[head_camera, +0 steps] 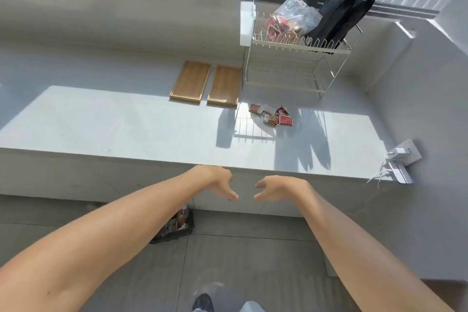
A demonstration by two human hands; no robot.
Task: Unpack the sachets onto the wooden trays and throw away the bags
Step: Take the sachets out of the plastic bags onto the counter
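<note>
Two bare wooden trays lie side by side on the grey counter, the left tray and the right tray. A small pile of red and brown sachets lies loose on the counter to their right. On top of a white wire rack sit a clear plastic bag of sachets and a black bag. My left hand and my right hand hang in front of the counter's near edge, fingers apart, holding nothing.
A black-lined bin with rubbish stands on the floor under my left forearm. A wall socket with a white charger and cable is at the counter's right end. A window runs along the back.
</note>
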